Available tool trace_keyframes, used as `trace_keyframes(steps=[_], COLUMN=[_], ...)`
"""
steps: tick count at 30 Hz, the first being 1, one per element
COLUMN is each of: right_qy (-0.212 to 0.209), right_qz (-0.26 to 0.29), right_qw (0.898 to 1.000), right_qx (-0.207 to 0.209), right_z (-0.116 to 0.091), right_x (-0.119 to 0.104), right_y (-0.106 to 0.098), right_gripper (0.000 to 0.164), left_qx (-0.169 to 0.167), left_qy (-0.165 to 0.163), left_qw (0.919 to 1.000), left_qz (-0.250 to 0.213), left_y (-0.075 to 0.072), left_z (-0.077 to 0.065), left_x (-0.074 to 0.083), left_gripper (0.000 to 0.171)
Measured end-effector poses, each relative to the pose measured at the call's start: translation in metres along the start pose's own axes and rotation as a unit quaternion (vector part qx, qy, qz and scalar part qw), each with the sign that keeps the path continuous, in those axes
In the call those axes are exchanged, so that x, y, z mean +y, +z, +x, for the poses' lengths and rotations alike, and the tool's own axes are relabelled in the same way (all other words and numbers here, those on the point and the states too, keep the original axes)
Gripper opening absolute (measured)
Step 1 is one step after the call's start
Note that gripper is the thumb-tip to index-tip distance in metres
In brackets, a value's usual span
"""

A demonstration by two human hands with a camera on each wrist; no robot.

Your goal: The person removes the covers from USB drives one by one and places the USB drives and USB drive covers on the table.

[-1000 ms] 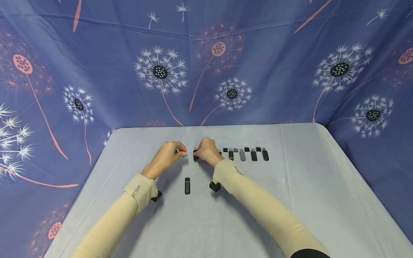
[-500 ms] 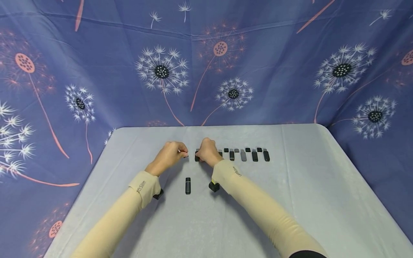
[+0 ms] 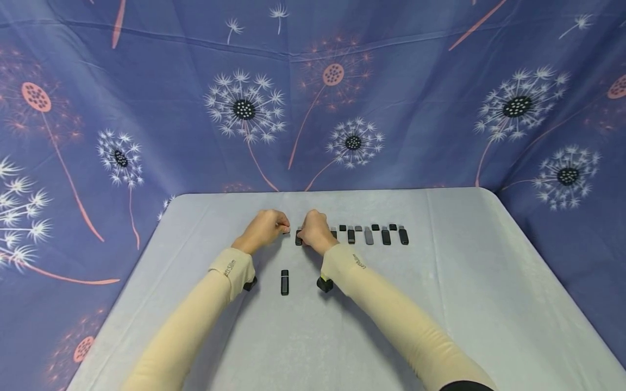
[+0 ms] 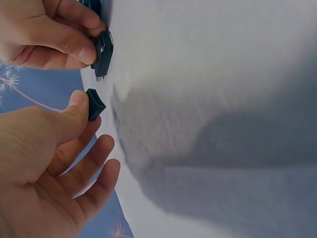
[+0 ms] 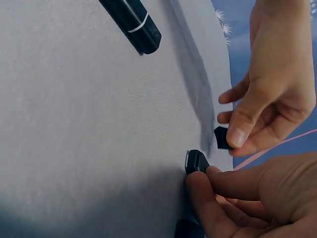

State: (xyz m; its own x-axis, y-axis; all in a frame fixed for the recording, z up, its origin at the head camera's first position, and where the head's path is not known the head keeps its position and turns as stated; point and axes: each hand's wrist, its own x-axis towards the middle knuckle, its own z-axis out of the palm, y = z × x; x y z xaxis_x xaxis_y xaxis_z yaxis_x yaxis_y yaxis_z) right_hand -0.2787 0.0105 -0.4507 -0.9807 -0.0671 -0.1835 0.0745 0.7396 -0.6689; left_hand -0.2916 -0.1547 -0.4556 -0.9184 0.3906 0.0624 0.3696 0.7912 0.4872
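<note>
My left hand (image 3: 264, 229) pinches a small black USB stick cap (image 4: 95, 105) between thumb and forefinger, the other fingers loosely bent. The cap's hollow end shows in the left wrist view. Just to the right, my right hand (image 3: 315, 231) holds a black USB stick (image 4: 103, 53) by its sides, its metal plug bare. A short gap separates cap and plug in both wrist views. Nearer the body, a black USB stick with a pale band (image 3: 285, 282) lies on the table, its cap end showing in the right wrist view.
A row of uncapped USB sticks, among them a grey one (image 3: 369, 236) and a black one (image 3: 403, 235), runs to the right of my right hand. Several small caps (image 3: 375, 227) lie behind them. The pale cloth-covered table (image 3: 469, 282) ends at a patterned blue curtain (image 3: 415, 108).
My left hand has moved right and a little farther from the body with the cap, closer to the right hand. The right hand keeps its place on the USB stick.
</note>
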Motion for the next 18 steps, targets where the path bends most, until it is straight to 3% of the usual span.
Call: trace_keyframes(steps=[3, 9, 18], right_qy=[-0.006, -0.013, -0.015], right_qz=[0.002, 0.001, 0.007], right_qw=[1.000, 1.000, 1.000], right_qx=[-0.004, -0.005, -0.005], right_z=[0.001, 0.001, -0.001], right_x=[0.002, 0.005, 0.003], right_y=[0.001, 0.001, 0.000], right_gripper=[0.014, 0.013, 0.016], left_qx=[-0.009, -0.005, -0.026], left_qy=[0.002, 0.036, 0.007], left_qw=[1.0000, 0.9988, 0.9988], left_qz=[0.003, 0.033, 0.042], left_y=[0.003, 0.010, 0.016], left_z=[0.005, 0.014, 0.023], left_x=[0.001, 0.004, 0.006], left_gripper=[0.007, 0.005, 0.011])
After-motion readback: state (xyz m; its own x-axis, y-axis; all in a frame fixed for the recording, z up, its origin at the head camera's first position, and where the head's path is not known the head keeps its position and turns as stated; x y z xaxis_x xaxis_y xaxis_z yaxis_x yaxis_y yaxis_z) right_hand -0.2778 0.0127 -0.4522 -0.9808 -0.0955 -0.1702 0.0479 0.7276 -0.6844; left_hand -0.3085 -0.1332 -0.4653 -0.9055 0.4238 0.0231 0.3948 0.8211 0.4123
